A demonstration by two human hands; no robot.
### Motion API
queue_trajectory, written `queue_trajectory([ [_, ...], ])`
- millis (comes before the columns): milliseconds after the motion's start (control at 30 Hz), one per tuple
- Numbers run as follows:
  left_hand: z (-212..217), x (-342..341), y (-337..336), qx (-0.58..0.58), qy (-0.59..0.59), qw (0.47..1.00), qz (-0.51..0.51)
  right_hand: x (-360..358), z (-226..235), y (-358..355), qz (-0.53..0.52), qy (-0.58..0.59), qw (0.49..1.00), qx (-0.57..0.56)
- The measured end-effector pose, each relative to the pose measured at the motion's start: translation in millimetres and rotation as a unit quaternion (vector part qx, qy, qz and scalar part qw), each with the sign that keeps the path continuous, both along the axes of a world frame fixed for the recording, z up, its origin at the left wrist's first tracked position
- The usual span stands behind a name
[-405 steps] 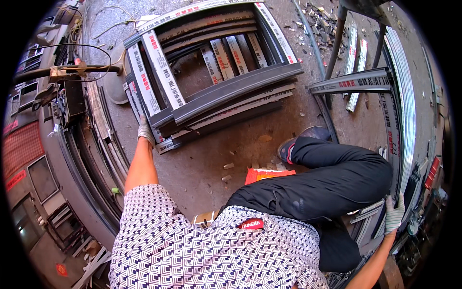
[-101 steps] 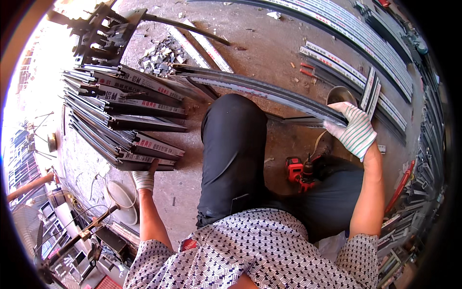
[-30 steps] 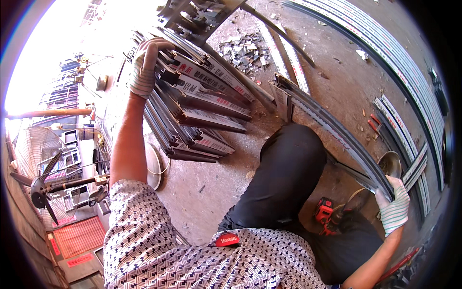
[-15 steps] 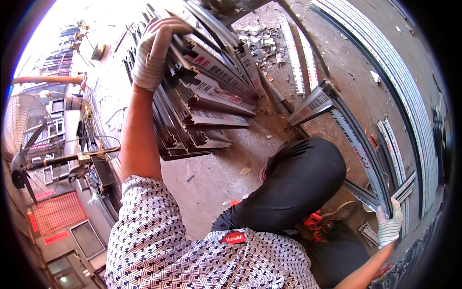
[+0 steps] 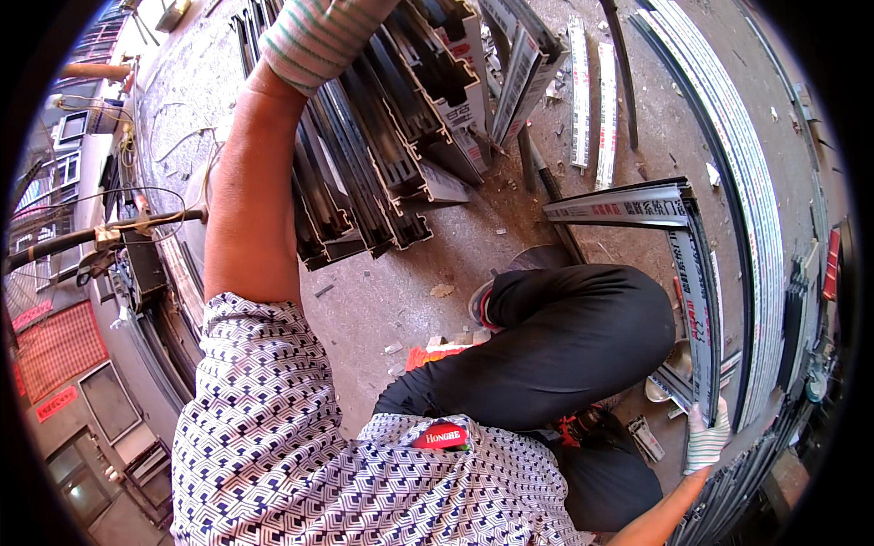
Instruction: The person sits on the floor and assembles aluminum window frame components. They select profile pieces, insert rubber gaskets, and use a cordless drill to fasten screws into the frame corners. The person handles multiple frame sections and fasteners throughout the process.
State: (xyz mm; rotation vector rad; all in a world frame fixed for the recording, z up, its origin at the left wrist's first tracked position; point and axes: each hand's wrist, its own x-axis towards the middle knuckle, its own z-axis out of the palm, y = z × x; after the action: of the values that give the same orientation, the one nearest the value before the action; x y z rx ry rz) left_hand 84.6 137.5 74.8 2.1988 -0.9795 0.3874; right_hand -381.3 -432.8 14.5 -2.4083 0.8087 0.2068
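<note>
My left hand (image 5: 323, 38), in a white striped glove, reaches over the stack of dark metal profiles (image 5: 387, 173), whose cut ends face me. Its fingers are cut off by the upper edge of the view, so any grip there is hidden. At the lower right my gloved right hand (image 5: 706, 441) is closed round the near end of a metal frame (image 5: 703, 337). This frame has dark edges and printed pale film. Its far corner stands beyond my bent knee, where a short side runs leftward.
Long film-covered profiles (image 5: 765, 237) lie along the right. Two pale strips (image 5: 580, 100) rest on the floor beyond the frame. A dark pole (image 5: 619, 73) rises near them. An orange-red object (image 5: 432, 355) sits beside my knee. Cables and a workbench stand at the left.
The view has shifted. My left hand has moved further up to the upper edge. The frame in my right hand has turned slightly, and my right hand appears a little lower and further left.
</note>
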Motion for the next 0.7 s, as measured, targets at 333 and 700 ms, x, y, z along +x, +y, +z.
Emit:
queue_trajectory([
  [333, -2.9, -3.1, 14.9, 0.020, -0.020, 1.000, -0.014, 1.8, 7.2, 9.2, -0.022, 0.011, 1.000, -0.019],
  [700, -5.1, -1.5, 34.9, 0.072, -0.090, 0.992, -0.043, 8.6, 3.7, 6.5, -0.031, 0.018, 0.999, -0.020],
])
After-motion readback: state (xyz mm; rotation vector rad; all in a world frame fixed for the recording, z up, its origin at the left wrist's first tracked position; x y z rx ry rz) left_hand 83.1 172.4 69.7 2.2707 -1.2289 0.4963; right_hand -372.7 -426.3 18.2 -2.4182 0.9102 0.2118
